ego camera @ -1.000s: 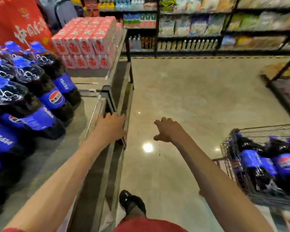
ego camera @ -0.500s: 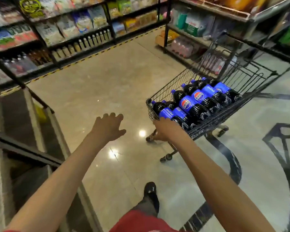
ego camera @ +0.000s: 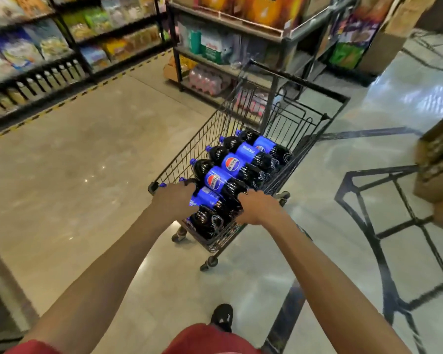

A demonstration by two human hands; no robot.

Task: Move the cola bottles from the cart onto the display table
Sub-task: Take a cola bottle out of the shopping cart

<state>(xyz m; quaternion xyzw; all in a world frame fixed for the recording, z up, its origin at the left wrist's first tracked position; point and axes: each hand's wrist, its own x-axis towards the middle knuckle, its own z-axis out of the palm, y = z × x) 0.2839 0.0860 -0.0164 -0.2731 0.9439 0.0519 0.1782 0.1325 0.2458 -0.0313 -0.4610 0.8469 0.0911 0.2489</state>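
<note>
1. Cola bottles (ego camera: 237,162): large, dark, blue-labelled, lying on their sides in a row inside the cart (ego camera: 189,154), caps pointing left, shoulder to shoulder. At least one more underneath at the near end.
2. Handling, judged from size and fill: heavy, sloshing, stiff only while sealed. Smooth plastic with a glossy label, so likely slippery. Not fragile, but apt to roll once set down.
3. Best hold, as a judgement: one hand round the neck below the cap, the other cupped under the base. Avoid the label band.
4. Nearest bottle (ego camera: 210,200) bracketed already: left hand (ego camera: 173,200) over its cap end at the cart's near corner, right hand (ego camera: 260,209) at its base end.
5. Fingers (ego camera: 247,194) of both hands curled forward and down, tips hidden behind the knuckles. Cannot tell whether closed round the bottle or merely resting on it.
6. Cart standing on polished floor (ego camera: 87,162), stocked shelves (ego camera: 228,47) behind, cardboard box (ego camera: 437,162) to the right.
7. Counter not in view; carry to be planned for weight.
</note>
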